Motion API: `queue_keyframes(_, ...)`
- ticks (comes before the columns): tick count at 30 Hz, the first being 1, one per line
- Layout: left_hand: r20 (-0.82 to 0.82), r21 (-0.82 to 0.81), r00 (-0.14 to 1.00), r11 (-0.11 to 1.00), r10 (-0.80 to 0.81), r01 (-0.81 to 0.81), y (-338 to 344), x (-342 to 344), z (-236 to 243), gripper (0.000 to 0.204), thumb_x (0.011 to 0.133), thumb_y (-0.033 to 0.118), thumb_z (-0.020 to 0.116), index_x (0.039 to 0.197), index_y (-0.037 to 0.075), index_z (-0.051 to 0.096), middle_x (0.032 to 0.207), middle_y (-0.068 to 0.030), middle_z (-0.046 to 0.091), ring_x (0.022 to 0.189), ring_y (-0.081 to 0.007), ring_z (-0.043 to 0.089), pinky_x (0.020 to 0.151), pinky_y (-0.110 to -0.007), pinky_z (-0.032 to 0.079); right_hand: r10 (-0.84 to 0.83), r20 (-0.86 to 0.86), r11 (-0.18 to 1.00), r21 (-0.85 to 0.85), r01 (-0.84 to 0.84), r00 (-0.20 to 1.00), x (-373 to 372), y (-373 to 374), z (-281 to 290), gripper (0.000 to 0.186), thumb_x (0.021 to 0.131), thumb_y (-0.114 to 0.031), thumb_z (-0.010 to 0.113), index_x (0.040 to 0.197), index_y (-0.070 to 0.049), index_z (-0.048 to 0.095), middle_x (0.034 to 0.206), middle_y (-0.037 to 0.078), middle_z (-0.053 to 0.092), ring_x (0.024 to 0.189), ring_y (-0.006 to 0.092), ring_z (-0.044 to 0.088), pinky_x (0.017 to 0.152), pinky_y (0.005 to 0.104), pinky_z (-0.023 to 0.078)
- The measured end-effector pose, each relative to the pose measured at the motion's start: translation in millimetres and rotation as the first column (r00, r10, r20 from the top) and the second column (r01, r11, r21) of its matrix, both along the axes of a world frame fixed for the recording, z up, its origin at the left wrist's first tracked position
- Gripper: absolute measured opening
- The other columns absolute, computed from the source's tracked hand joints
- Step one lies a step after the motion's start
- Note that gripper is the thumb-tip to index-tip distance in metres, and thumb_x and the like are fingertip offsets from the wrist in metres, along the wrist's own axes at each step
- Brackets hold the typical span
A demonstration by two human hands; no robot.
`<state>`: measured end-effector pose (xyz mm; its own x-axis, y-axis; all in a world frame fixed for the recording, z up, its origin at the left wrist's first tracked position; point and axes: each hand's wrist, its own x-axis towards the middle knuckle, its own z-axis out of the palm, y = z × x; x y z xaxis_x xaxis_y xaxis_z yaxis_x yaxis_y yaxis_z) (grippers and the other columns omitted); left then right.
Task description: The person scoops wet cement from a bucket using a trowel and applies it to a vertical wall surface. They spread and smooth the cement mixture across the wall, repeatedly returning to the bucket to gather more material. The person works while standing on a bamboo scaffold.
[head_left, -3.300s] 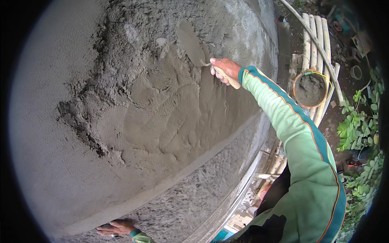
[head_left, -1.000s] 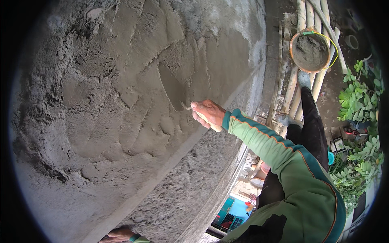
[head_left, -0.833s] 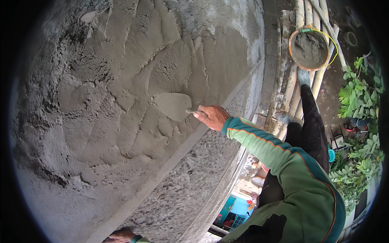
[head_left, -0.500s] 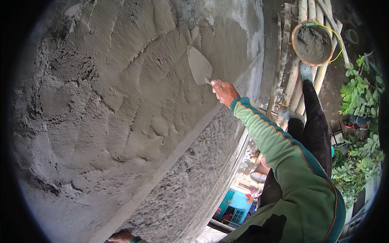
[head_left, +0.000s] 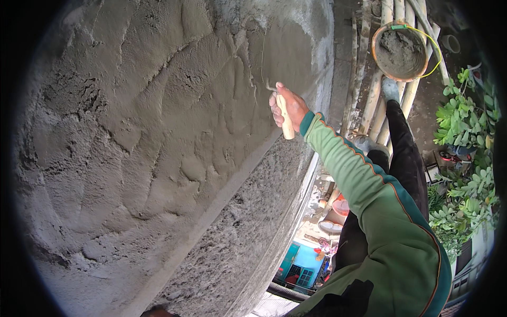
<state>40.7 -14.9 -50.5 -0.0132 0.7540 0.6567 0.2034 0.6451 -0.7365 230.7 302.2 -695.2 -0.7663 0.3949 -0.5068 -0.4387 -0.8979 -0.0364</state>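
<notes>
- Grey mortar (head_left: 127, 153), ridged and streaked, broad from 8 o'clock round to 12.
- Rough, darker wall strip (head_left: 232, 227) along the mortar's lower edge, towards 6 o'clock.
- Green sleeve (head_left: 375, 211) with teal and orange trim, at 4 o'clock.
- Leafy plants (head_left: 457, 119) near 3 o'clock.
- Pale poles (head_left: 410, 98) at 2 o'clock, side by side.
- Bucket (head_left: 374, 53) over the poles, orange-rimmed, yellow-handled, with grey mortar inside.
- Right grip (head_left: 292, 105) at 1 o'clock, fingers wrapped round a wooden handle.
- Trowel (head_left: 285, 120) in that grip, blade nearly edge-on towards 12 o'clock; cannot tell whether touching the mortar.
- Left grip (head_left: 159, 312) at 7 o'clock, dark and mostly cut off; cannot tell if spread or closed.
</notes>
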Motion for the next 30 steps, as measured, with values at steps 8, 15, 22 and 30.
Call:
queue_keyframes(8, 0.01, -0.04, 1.0, 0.999, 0.014, -0.013, -0.6, 5.7, -10.0, 0.081, 0.105, 0.065, 0.025, 0.167, 0.016, 0.009, 0.172, -0.0215, 0.006, 0.158, -0.042, 0.005, 0.125, -0.06, 0.009, 0.253, 0.304, 0.876, 0.332, -0.35, 0.919, -1.5, 3.6, -11.6, 0.06, 0.103, -0.059, 0.048, 0.084, -0.003, 0.057, 0.06, 0.004, 0.049, 0.048, 0.0156, 0.047, 0.046, 0.0342, 0.039)
queue_keyframes(15, 0.027, -0.091, 0.999, 0.995, -0.032, 0.034, 17.7, -0.8, -35.2, 0.081, 0.105, 0.065, 0.025, 0.167, 0.015, 0.009, 0.172, -0.0212, 0.006, 0.158, -0.0416, 0.005, 0.126, -0.06, 0.009, 0.346, 0.202, 0.894, 0.226, -0.388, 0.916, 9.2, -91.3, -57.5, 0.059, 0.103, -0.061, 0.05, 0.085, -0.006, 0.059, 0.06, 0.004, 0.05, 0.048, 0.0151, 0.05, 0.047, 0.0337, 0.04)
queue_keyframes(22, 0.088, -0.15, 0.996, 0.988, -0.018, 0.032, 13.6, 6.4, -97.4, 0.081, 0.105, 0.065, 0.025, 0.167, 0.015, 0.01, 0.172, -0.0209, 0.007, 0.158, -0.0412, 0.005, 0.126, -0.059, 0.009, 0.212, 0.842, 0.825, 0.118, -0.552, 0.496, 220.7, -89.4, -149.6, 0.047, 0.102, -0.05, 0.06, 0.114, -0.005, 0.06, 0.084, 0.016, 0.063, 0.074, 0.0264, 0.062, 0.065, 0.0404, 0.049)
queue_keyframes(30, 0.128, -0.241, 0.992, 0.969, -0.011, 0.042, 38.7, 15.3, -150.7, 0.081, 0.105, 0.065, 0.024, 0.167, 0.015, 0.01, 0.172, -0.0206, 0.007, 0.158, -0.0408, 0.005, 0.126, -0.059, 0.009, -0.385, 0.752, -0.021, -0.587, -0.809, -0.536, 429.8, 169.2, -255.2, 0.038, 0.103, -0.024, 0.043, 0.13, -0.001, 0.057, 0.114, 0.026, 0.071, 0.105, 0.0402, 0.073, 0.085, 0.0495, 0.059)
